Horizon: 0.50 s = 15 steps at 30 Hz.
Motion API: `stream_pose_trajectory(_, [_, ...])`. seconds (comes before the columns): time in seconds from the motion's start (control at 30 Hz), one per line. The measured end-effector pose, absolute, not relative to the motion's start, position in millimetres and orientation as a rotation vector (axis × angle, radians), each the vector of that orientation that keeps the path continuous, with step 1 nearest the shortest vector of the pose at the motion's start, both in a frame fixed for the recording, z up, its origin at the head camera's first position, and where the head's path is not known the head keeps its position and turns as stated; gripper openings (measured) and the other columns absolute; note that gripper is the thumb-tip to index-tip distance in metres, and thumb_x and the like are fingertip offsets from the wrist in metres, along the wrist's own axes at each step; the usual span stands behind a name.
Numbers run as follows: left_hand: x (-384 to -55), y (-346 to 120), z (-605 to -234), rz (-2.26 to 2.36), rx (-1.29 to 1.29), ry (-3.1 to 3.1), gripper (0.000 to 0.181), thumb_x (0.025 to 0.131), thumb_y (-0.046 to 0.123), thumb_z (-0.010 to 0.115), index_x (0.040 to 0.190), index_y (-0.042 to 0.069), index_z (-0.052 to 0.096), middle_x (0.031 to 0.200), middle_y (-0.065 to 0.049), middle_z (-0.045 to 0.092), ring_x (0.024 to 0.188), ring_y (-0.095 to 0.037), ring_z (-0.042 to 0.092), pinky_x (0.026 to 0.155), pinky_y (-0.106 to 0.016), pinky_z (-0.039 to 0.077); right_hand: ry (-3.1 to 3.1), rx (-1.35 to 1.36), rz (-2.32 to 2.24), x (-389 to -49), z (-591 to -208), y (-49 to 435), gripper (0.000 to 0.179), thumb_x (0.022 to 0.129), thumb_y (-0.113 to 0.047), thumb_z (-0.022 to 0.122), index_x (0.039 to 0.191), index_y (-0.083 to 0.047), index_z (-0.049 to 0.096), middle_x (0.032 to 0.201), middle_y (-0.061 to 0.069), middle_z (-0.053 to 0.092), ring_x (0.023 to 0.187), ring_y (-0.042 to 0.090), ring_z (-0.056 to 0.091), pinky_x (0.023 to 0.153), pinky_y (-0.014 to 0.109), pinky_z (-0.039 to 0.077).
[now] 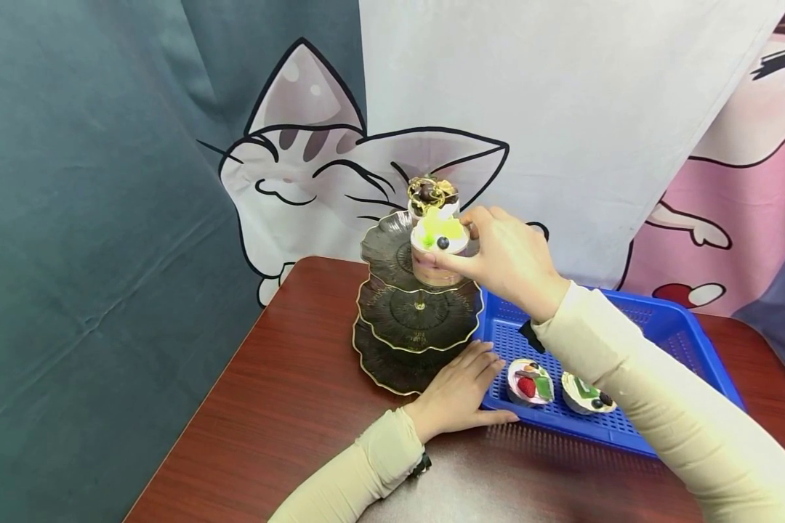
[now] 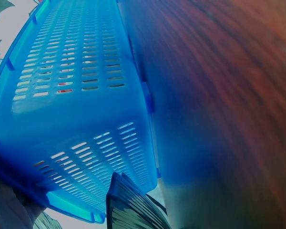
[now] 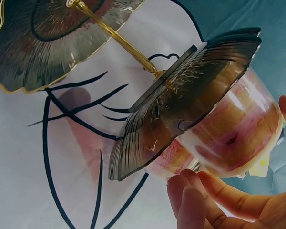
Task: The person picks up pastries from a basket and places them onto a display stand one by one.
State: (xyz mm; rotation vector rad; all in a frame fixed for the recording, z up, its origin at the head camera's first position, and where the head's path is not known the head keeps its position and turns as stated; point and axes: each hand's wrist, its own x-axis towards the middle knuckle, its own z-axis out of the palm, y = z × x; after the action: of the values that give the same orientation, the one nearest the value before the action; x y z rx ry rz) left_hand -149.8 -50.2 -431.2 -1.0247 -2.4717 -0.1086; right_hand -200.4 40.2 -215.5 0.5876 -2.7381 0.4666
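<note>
My right hand (image 1: 506,250) grips a clear dessert cup (image 1: 435,272) between thumb and fingers. The cup has layered filling, white cream, yellow fruit and a blueberry. It is at the top tier (image 1: 386,250) of a dark, gold-rimmed three-tier stand (image 3: 148,114). Behind it, on that tier, another cup (image 1: 433,196) carries chocolate and gold decoration. From the right wrist, the held cup (image 3: 243,126) shows beside the plate's edge. My left hand (image 1: 454,392) rests with spread fingers at the near left corner of a blue plastic basket (image 1: 700,363), beside the stand's lower tiers.
Inside the basket are a cupcake with a strawberry (image 1: 528,383) and one with dark berries (image 1: 587,396); my right forearm covers part of the basket. Everything stands on a reddish wooden table (image 1: 262,407). A curtain with cartoon cats (image 1: 288,167) hangs close behind.
</note>
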Motion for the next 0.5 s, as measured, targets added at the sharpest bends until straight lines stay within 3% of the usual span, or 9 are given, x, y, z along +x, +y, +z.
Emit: stream_pose_trajectory(0.5, [-150.0, -48.6, -432.3, -0.094, -1.018, -2.474, 0.075, 0.081, 0.073, 0.053, 0.126, 0.013, 0.058, 0.127, 0.001, 0.061, 0.135, -0.019, 0.044, 0.121, -0.030, 0.024, -2.736, 0.621, 0.511, -194.5, -216.0, 52.3, 0.067, 0.079, -0.062, 0.066, 0.120, -0.010, 0.058, 0.101, 0.006, 0.065, 0.084, 0.027, 0.064, 0.071, 0.049, 0.052])
